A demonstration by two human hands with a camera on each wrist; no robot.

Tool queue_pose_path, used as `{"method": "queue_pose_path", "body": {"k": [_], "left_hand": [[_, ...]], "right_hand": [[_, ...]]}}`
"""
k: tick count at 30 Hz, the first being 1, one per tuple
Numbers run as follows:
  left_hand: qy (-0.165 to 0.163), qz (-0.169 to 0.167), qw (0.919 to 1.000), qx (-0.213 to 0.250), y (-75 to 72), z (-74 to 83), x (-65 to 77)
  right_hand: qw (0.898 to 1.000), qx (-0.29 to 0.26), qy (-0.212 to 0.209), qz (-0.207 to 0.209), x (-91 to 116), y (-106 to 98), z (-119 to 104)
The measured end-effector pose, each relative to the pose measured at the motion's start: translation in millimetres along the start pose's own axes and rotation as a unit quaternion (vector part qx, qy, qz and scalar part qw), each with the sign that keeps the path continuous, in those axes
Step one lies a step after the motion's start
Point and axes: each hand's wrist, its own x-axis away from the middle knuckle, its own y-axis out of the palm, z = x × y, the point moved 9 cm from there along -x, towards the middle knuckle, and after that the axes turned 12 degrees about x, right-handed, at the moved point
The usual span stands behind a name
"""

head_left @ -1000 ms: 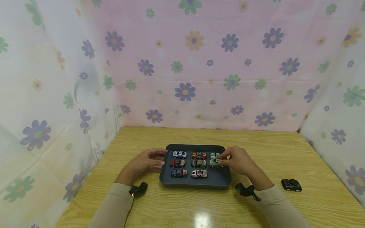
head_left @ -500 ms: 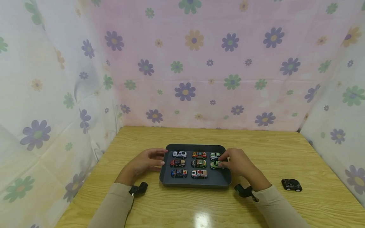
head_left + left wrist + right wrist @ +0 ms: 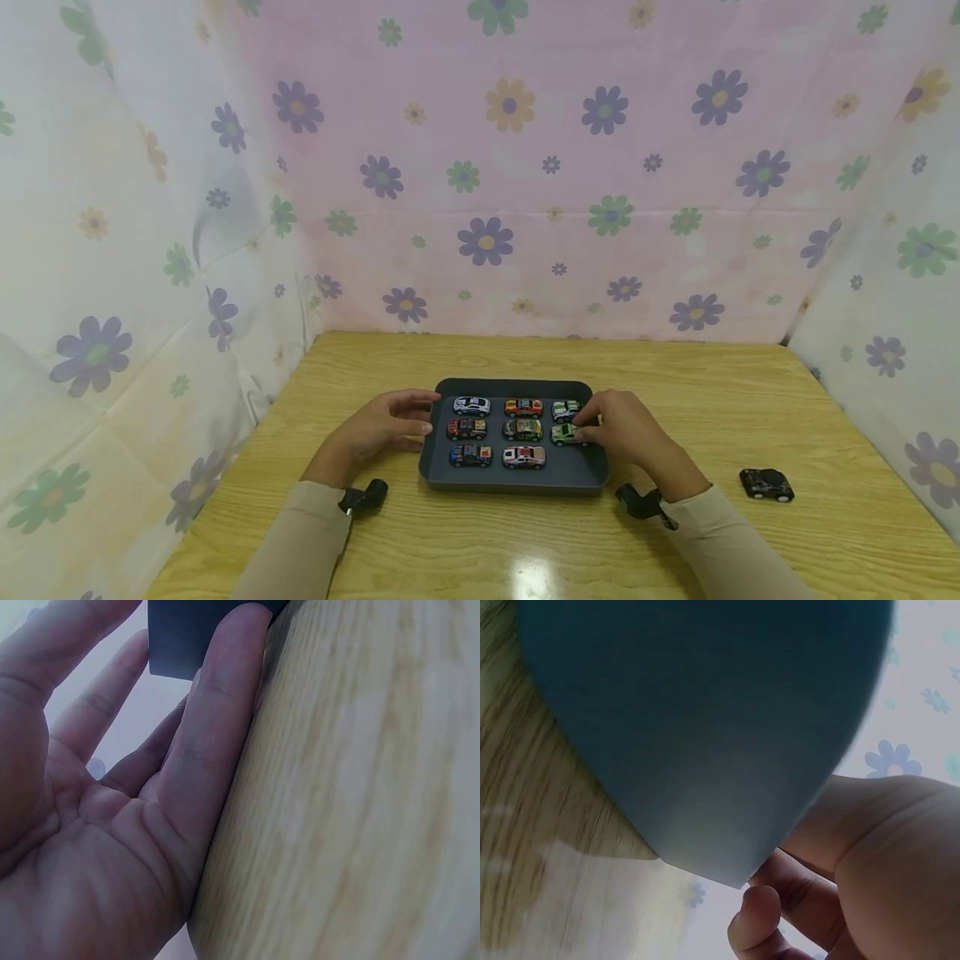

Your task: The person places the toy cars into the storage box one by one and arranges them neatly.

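Observation:
In the head view, a dark grey tray (image 3: 517, 482) holds several small toy cars in rows. My right hand (image 3: 628, 427) reaches over its right side, thumb and fingers pinching a green toy car (image 3: 564, 434). Just behind that one sits a white and green toy car (image 3: 564, 410), partly covered by the fingers. At the tray's left edge my left hand (image 3: 381, 427) rests with relaxed, spread fingers, its fingertips against the wall. The left wrist view shows the tray's wall (image 3: 180, 641) at the fingertips. From the right wrist, the tray's outer wall (image 3: 705, 750) hides the pinched car.
A black toy car (image 3: 767, 484) stands on the wooden table (image 3: 675, 375) to the right, outside the tray. In the tray's front row are a blue car (image 3: 471, 456) and a white and red car (image 3: 524, 457). Flowered cloth (image 3: 555, 183) encloses the table's back and sides.
My right hand has come slightly down and toward me, and the green toy car sits a little farther from the white and green one. My left hand stays in place.

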Motion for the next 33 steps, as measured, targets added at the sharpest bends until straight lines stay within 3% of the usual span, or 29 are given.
{"method": "queue_pose_path", "body": {"k": [18, 24, 33], "left_hand": [[-0.007, 0.002, 0.9998, 0.019, -3.2, -2.3, -2.2], [-0.006, 0.010, 0.9998, 0.014, -2.7, -0.4, 0.0], [-0.006, 0.008, 0.9999, 0.008, -0.1, 0.8, -0.2]], "right_hand": [[1.000, -0.018, -0.011, -0.019, -4, 2, 1], [0.999, -0.037, -0.031, -0.019, -1, -7, -2], [0.999, -0.022, -0.043, 0.011, 11, -27, 8]]}}
